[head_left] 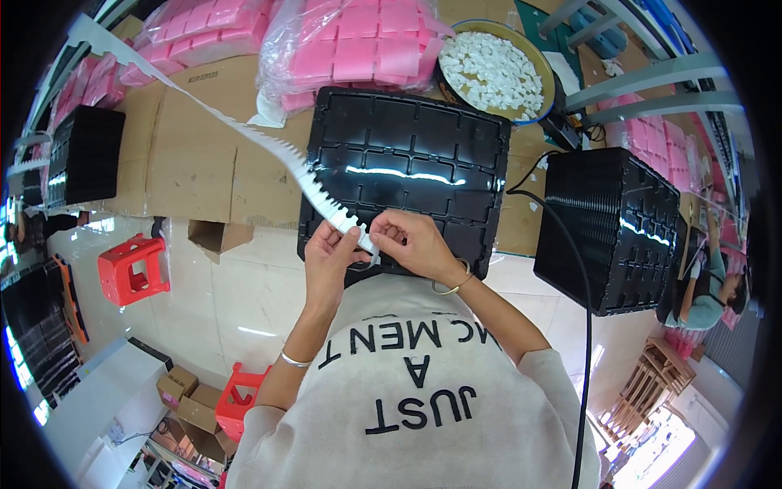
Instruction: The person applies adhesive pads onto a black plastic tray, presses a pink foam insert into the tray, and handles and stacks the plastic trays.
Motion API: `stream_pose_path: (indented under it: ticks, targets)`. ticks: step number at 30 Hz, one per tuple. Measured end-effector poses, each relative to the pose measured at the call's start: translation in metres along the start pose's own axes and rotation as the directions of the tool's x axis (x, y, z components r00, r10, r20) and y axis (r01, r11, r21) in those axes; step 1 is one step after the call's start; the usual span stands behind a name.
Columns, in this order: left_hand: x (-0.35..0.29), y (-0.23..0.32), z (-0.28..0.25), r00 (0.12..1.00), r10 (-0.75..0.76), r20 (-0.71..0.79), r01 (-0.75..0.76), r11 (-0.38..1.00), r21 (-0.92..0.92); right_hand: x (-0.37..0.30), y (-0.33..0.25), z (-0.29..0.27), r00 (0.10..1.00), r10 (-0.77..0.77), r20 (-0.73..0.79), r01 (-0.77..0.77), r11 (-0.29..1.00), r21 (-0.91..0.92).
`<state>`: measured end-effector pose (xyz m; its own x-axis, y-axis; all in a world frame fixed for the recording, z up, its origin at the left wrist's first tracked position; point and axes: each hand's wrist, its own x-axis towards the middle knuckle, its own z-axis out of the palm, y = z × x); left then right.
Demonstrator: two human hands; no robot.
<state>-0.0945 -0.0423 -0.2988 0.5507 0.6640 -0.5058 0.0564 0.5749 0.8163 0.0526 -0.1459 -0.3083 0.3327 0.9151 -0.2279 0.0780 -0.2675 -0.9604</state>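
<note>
A long white strip (281,151) with a notched, tooth-like edge runs from the upper left down to my hands. My left hand (326,259) is closed, pinching the strip near its lower end between thumb and fingers. Close beside it, my right hand (414,244) has its fingers curled and pressed together at the strip's end. A thin pale tail (375,259) hangs between the two hands. Whatever sits inside the right fingertips is hidden. Both hands are over the near edge of a black plastic tray (407,147) with molded compartments, which lies on the cardboard-covered table.
Pink foam blocks in clear plastic (350,41) lie behind the tray. A round pan of small white pieces (493,69) stands at back right. A stack of black trays (607,228) is at right, near a black cable (582,326). Red stools (133,269) stand left; a co-worker (709,285) is far right.
</note>
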Motion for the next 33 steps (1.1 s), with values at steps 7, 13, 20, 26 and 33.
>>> stream_pose_path:
  ticks: [7, 13, 20, 26, 33]
  targets:
    - [-0.009, -0.018, -0.023, 0.979, -0.195, -0.065, 0.190, 0.979, -0.076, -0.057, -0.020, -0.038, 0.977, -0.140, -0.160, 0.107, 0.974, -0.199]
    - [-0.019, -0.032, -0.064, 0.988, -0.142, -0.060, 0.148, 0.984, 0.096, -0.112, 0.037, -0.093, 0.997, 0.029, -0.067, -0.065, 0.763, -0.643]
    - [-0.016, -0.024, -0.056, 0.994, -0.083, -0.065, 0.093, 0.982, 0.162, -0.107, 0.061, -0.085, 0.982, -0.120, -0.146, -0.013, 0.729, -0.684]
    - [-0.006, -0.032, -0.052, 0.996, -0.078, -0.037, 0.082, 0.990, 0.112, -0.102, 0.067, -0.083, 0.972, -0.179, -0.150, 0.004, 0.657, -0.754]
    - [-0.005, -0.029, -0.046, 0.988, -0.142, -0.064, 0.150, 0.977, 0.154, -0.098, 0.061, -0.081, 0.991, -0.120, -0.067, 0.020, 0.610, -0.792]
